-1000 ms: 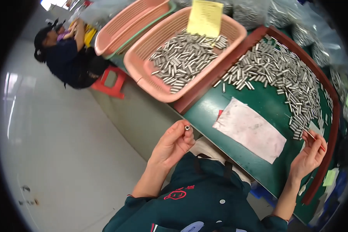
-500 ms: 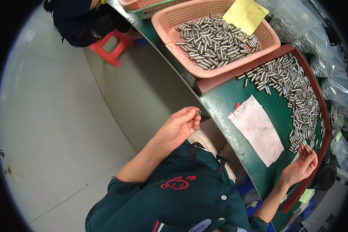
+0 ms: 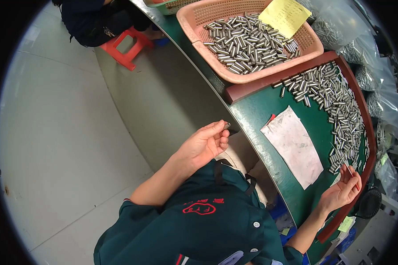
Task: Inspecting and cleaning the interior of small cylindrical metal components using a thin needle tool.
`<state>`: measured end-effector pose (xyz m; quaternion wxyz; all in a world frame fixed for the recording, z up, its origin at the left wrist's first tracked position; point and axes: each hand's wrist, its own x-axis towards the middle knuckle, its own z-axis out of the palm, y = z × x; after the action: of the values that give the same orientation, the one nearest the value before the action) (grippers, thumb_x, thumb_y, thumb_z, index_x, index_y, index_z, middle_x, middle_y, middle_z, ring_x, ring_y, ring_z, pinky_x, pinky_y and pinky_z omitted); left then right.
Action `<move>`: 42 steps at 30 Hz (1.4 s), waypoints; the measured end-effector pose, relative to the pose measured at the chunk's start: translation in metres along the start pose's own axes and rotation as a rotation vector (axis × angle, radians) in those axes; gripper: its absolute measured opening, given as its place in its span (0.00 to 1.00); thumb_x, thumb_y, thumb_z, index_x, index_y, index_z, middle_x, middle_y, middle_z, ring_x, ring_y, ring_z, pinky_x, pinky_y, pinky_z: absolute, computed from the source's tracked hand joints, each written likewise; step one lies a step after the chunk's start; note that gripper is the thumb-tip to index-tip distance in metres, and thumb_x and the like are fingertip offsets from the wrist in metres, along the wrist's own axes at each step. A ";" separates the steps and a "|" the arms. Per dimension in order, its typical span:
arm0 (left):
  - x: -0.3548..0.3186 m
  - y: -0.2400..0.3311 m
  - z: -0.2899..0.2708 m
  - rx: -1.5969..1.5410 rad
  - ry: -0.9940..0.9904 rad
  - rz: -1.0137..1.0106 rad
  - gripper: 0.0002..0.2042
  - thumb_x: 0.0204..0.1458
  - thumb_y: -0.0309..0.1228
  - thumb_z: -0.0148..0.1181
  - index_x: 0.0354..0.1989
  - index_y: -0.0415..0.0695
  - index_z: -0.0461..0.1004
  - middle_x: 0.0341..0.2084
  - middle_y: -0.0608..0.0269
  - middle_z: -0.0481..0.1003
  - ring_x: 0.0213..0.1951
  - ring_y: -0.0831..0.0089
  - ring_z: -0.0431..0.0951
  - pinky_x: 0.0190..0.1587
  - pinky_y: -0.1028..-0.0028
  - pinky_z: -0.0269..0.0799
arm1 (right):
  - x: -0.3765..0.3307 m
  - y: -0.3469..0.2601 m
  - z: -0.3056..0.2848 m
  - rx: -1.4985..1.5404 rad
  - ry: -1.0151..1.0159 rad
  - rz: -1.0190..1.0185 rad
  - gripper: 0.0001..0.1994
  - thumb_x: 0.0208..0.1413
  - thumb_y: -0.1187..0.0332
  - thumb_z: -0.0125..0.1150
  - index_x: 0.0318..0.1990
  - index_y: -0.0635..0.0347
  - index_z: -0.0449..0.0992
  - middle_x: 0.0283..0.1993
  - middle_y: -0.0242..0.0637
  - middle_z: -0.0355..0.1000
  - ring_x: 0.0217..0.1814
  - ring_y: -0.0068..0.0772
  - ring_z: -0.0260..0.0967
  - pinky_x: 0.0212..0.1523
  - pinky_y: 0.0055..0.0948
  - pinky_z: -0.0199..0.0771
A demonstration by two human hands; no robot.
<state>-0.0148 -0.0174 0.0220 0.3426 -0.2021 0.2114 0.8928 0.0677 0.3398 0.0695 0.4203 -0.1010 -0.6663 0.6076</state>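
Off the table's front edge, my left hand (image 3: 203, 145) pinches a small, shiny metal tube (image 3: 227, 126) between thumb and fingers. My right hand (image 3: 340, 191) is over the right side of the table, its fingers closed around a slim pointed tool (image 3: 350, 172) with a reddish part. The tool's tip reaches toward the near end of a heap of loose metal tubes (image 3: 345, 119) on the green table. Between my hands lies a stained whitish cloth (image 3: 294, 148), with a bit of red showing at its upper left edge.
A pink basket (image 3: 247, 78) of similar metal tubes, with a yellow note (image 3: 285, 17), stands beyond a dark red wooden border (image 3: 269, 84). Filled plastic bags (image 3: 367, 77) line the far right. At upper left a person (image 3: 86, 22) is by a red stool (image 3: 128, 48).
The view has shifted slightly. In my left hand the metal tube has tilted, so more of its side shows. My right hand stays nearly in place with the tool.
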 end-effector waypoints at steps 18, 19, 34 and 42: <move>0.019 -0.010 -0.032 0.037 -0.494 -0.077 0.07 0.56 0.34 0.49 0.34 0.44 0.69 0.18 0.69 0.62 0.20 0.81 0.58 0.26 0.81 0.53 | 0.001 0.001 0.001 0.000 -0.029 0.004 0.11 0.62 0.68 0.43 0.41 0.68 0.67 0.39 0.48 0.72 0.36 0.39 0.73 0.40 0.30 0.75; 0.020 -0.011 -0.035 0.039 -0.493 -0.079 0.07 0.56 0.34 0.49 0.34 0.44 0.69 0.18 0.69 0.62 0.20 0.81 0.58 0.26 0.81 0.53 | 0.001 0.001 0.001 0.002 -0.028 0.005 0.10 0.62 0.68 0.43 0.41 0.67 0.67 0.39 0.48 0.72 0.36 0.39 0.73 0.40 0.30 0.75; -0.007 -0.012 0.039 1.009 -0.116 0.283 0.04 0.48 0.21 0.58 0.32 0.36 0.73 0.24 0.66 0.73 0.25 0.83 0.70 0.29 0.83 0.66 | -0.004 0.002 0.014 -0.008 -0.010 0.003 0.08 0.61 0.69 0.44 0.41 0.66 0.66 0.37 0.47 0.71 0.35 0.38 0.73 0.39 0.31 0.75; 0.038 -0.031 0.101 1.581 -0.402 0.635 0.07 0.44 0.20 0.60 0.33 0.36 0.75 0.23 0.61 0.73 0.24 0.78 0.72 0.28 0.80 0.67 | 0.001 -0.008 0.010 -0.187 0.014 -0.049 0.05 0.60 0.75 0.42 0.38 0.66 0.65 0.34 0.44 0.70 0.33 0.31 0.70 0.36 0.27 0.72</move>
<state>-0.0409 0.0757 0.0795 0.1482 0.3245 0.7504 0.5565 0.0633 0.3313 0.0780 0.4283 -0.1276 -0.7195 0.5316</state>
